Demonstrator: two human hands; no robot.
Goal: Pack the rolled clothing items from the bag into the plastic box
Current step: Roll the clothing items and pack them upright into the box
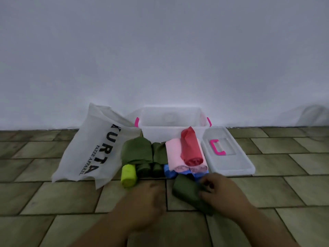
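The tiled floor (pixel 53 202) is under everything. My white bag (pixel 89 150) lies on it at the left, next to the clear plastic box (pixel 156 131) by the wall. The box lid (pixel 233 166) lies flat on the right. The green rolls (pixel 137 150), pink rolls (pixel 174 152) and red roll (pixel 191 148) sit in front of the box. My right hand (pixel 220 191) grips a dark green roll (pixel 185 190) on the floor. My left hand (pixel 147 198) is beside it, too blurry to tell if it is curled.

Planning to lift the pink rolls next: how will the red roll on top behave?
The red roll probably rolls off, lying loose atop the pink rolls. Rolled cloth, so likely soft and light; its pointed far end may unfurl.
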